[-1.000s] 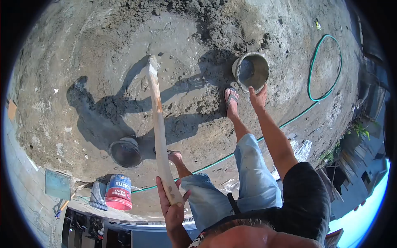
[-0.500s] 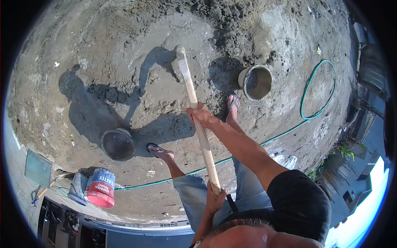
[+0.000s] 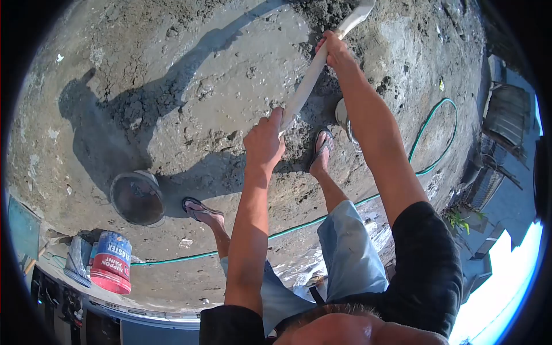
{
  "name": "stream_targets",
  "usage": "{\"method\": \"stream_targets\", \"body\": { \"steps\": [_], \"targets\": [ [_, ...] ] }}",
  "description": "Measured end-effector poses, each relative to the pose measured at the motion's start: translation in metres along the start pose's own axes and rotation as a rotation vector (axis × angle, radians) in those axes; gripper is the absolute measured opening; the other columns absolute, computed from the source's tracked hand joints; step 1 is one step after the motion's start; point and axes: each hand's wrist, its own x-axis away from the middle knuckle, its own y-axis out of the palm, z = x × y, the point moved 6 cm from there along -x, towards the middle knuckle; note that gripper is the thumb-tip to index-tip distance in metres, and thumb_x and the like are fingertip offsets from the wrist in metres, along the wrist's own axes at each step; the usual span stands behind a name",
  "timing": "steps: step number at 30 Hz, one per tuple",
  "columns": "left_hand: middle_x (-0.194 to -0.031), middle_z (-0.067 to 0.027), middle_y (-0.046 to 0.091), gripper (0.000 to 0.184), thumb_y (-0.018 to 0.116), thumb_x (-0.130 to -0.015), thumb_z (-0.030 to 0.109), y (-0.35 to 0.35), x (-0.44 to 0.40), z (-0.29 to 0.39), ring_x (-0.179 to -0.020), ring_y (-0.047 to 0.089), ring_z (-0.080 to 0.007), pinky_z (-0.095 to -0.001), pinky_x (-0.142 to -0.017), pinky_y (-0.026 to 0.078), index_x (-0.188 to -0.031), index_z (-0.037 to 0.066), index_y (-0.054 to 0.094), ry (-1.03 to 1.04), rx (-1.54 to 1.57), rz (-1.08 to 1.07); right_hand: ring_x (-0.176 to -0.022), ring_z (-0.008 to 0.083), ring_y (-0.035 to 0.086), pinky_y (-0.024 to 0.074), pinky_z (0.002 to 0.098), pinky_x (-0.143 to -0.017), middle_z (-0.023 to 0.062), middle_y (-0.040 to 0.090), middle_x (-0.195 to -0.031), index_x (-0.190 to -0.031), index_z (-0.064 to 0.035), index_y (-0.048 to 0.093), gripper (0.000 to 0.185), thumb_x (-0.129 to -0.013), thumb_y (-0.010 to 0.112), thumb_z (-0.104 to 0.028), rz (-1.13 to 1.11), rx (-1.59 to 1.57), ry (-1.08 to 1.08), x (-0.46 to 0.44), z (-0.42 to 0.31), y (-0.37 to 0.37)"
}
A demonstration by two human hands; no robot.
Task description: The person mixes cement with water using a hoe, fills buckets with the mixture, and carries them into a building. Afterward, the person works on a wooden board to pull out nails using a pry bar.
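A long pale wooden tool handle (image 3: 310,80) slants across the upper middle. My left hand (image 3: 265,141) is closed round its lower end, above the ground between my feet. Farther up, my right hand (image 3: 334,49) grips the same handle near its wide, pale upper end. That end reaches the top edge of view, and I cannot make out the tool's head. Under the handle lies a patch of wet grey mortar (image 3: 241,86), with rough, darker clumps (image 3: 328,17) at the top.
A bucket (image 3: 137,198) stands left of my sandalled feet; another bucket (image 3: 343,115) is partly behind my right forearm. A green hose (image 3: 299,227) crosses the ground behind my feet and loops at right. A red and blue paint pail (image 3: 112,261) stands lower left.
The handle has swung up and to the right, with both hands raised along with it. My left hand has moved from near my waist to out in front. The view has shifted slightly.
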Motion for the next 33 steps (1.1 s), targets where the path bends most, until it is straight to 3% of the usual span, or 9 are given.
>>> {"method": "stream_targets", "body": {
  "steps": [2,9,14,16,21,24,27,30,33],
  "targets": [
    [-0.088,-0.0134,0.06,0.06,0.067,-0.071,0.01,0.003,0.006,-0.022,-0.078,0.063,-0.034,-0.044,-0.065,0.051,-0.126,0.016,0.043,0.004,-0.061,-0.013,-0.044,0.0224,0.051,0.0488,0.0379,-0.043,0.0093,0.05,-0.058,-0.083,0.002,0.048,0.018,-0.08,0.057,-0.013,-0.002,0.156,0.212,0.001,0.049,0.008],
    [-0.088,-0.0101,0.059,0.068,0.07,-0.066,0.005,-0.037,0.126,-0.077,-0.077,0.063,-0.0324,-0.043,-0.065,0.052,-0.127,0.019,0.044,-0.071,-0.133,0.008,-0.047,0.0191,0.048,0.0467,0.0363,-0.043,0.0067,0.047,-0.06,-0.084,-0.0023,0.048,0.012,-0.079,0.056,-0.01,0.059,-0.112,0.463,0.125,0.151,0.04],
    [-0.087,-0.0091,0.057,0.058,0.069,-0.067,0.01,-0.056,0.215,-0.113,-0.08,0.062,-0.03,-0.0422,-0.064,0.051,-0.121,0.017,0.048,-0.334,-0.281,-0.177,-0.044,0.0173,0.047,0.0448,0.0342,-0.04,0.0055,0.046,-0.058,-0.074,-0.003,0.048,0.013,-0.079,0.056,-0.012,-0.005,-0.079,0.517,0.231,0.192,0.058],
    [-0.089,-0.0091,0.057,0.051,0.071,-0.064,0.008,-0.061,0.255,-0.112,-0.074,0.061,-0.0283,-0.041,-0.059,0.052,-0.111,0.015,0.052,-0.363,-0.237,-0.126,-0.042,0.0178,0.046,0.0445,0.0339,-0.039,0.0055,0.047,-0.057,-0.073,-0.0034,0.048,0.012,-0.077,0.056,-0.012,-0.053,-0.014,0.544,0.267,0.201,0.059],
    [-0.09,-0.009,0.057,0.051,0.073,-0.063,0.01,-0.032,0.338,-0.092,-0.075,0.061,-0.0308,-0.0434,-0.06,0.05,-0.109,0.014,0.052,-0.546,-0.113,-0.062,-0.04,0.0173,0.046,0.0432,0.0335,-0.038,0.0055,0.047,-0.058,-0.081,-0.0038,0.047,0.014,-0.074,0.057,-0.01,-0.119,0.122,0.569,0.328,0.2,0.06],
    [-0.089,-0.0092,0.056,0.052,0.073,-0.063,0.011,-0.007,0.333,-0.083,-0.075,0.06,-0.0325,-0.0441,-0.062,0.05,-0.11,0.014,0.051,-0.557,-0.014,0.06,-0.041,0.0164,0.048,0.0442,0.0327,-0.036,0.0049,0.047,-0.058,-0.094,-0.0032,0.042,0.026,-0.074,0.057,-0.005,-0.214,0.231,0.427,0.323,0.179,0.072],
    [-0.094,-0.0113,0.056,0.052,0.071,-0.066,0.012,-0.007,0.253,-0.102,-0.079,0.061,-0.0341,-0.0458,-0.066,0.05,-0.113,0.013,0.049,-0.452,0.1,0.109,-0.042,0.0173,0.048,0.0435,0.0344,-0.036,0.0064,0.047,-0.058,-0.098,-0.0024,0.038,0.031,-0.073,0.056,-0.003,-0.304,0.176,0.323,0.256,0.14,0.125],
    [-0.087,-0.017,0.061,0.044,0.069,-0.07,0.013,-0.025,0.148,-0.121,-0.077,0.063,-0.0355,-0.0454,-0.066,0.051,-0.108,0.008,0.048,-0.389,0.191,0.124,-0.043,0.0178,0.049,0.047,0.0355,-0.041,0.0069,0.047,-0.056,-0.07,-0.0036,0.047,0.014,-0.076,0.058,-0.009,-0.394,0.241,0.254,0.164,0.103,0.196],
    [-0.084,-0.018,0.063,0.041,0.069,-0.07,0.013,-0.031,0.121,-0.113,-0.075,0.063,-0.037,-0.0458,-0.065,0.051,-0.104,0.006,0.048,-0.397,0.246,0.173,-0.044,0.0174,0.05,0.0483,0.0349,-0.043,0.0071,0.049,-0.057,-0.07,-0.0033,0.048,0.015,-0.077,0.059,-0.012,-0.469,0.333,0.278,0.141,0.108,0.229]
  ]
}}
